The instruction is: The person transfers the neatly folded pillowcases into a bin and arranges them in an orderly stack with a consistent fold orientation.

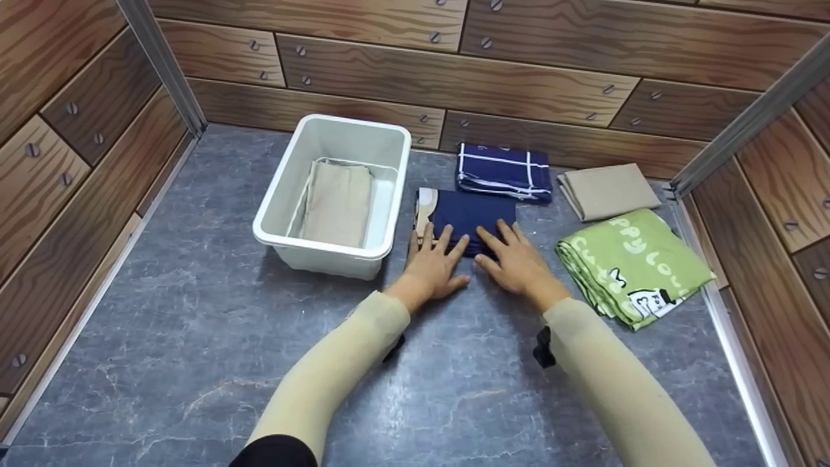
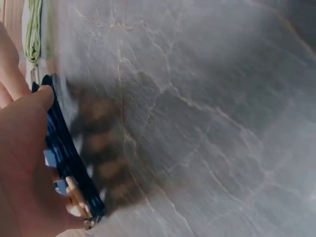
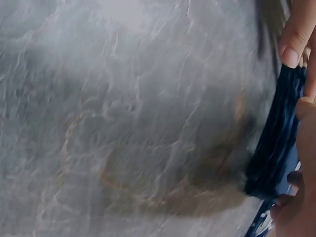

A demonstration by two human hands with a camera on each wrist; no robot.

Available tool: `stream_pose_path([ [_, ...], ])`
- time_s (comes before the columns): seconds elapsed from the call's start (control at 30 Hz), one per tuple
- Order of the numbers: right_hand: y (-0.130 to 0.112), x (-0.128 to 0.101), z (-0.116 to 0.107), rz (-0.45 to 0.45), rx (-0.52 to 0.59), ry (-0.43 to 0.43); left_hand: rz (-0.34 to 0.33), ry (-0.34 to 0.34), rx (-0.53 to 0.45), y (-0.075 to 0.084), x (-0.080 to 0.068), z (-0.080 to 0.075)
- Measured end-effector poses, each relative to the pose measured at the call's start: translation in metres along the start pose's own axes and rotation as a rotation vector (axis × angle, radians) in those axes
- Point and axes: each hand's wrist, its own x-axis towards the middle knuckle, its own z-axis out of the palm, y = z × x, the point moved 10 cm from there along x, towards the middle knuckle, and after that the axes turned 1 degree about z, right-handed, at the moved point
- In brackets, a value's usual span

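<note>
Grey marble-look tabletop [image 1: 194, 337] w/ wood-print walls [image 1: 532, 84] on 3 sides. Both hands, left [image 1: 431, 263] & right [image 1: 515, 259], side by side, fingers flat on navy cloth [image 1: 473, 217] at center, right of white bin [image 1: 334, 194].

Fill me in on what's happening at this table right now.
A person has both hands on a folded navy cloth on the grey table: the left hand and the right hand lie flat on its near edge, fingers spread. To its left stands a white bin with a folded beige cloth inside. A navy checked cloth, a tan cloth and a green printed cloth lie folded nearby.
</note>
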Motion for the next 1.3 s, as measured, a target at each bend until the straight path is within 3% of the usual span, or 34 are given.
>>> stream_pose_path([
  [0.17, 0.003, -0.005, 0.009, -0.025, -0.013, -0.019, -0.008, -0.011, -0.008, -0.002, 0.001, 0.002],
  [0.33, 0.001, -0.014, 0.015, -0.026, -0.026, 0.006, 0.007, 0.021, 0.007, -0.005, -0.001, 0.003],
  [0.63, -0.016, -0.029, 0.018, -0.007, -0.082, 0.042, 0.007, 0.073, 0.014, -0.01, -0.007, 0.0],
  [1.07, -0.039, -0.039, 0.019, -0.004, -0.134, 0.048, -0.008, 0.074, -0.011, -0.018, -0.01, 0.001],
  [1.3, -0.032, -0.035, -0.004, -0.052, -0.096, 0.153, 0.031, 0.083, 0.013, -0.002, -0.015, -0.003],
])
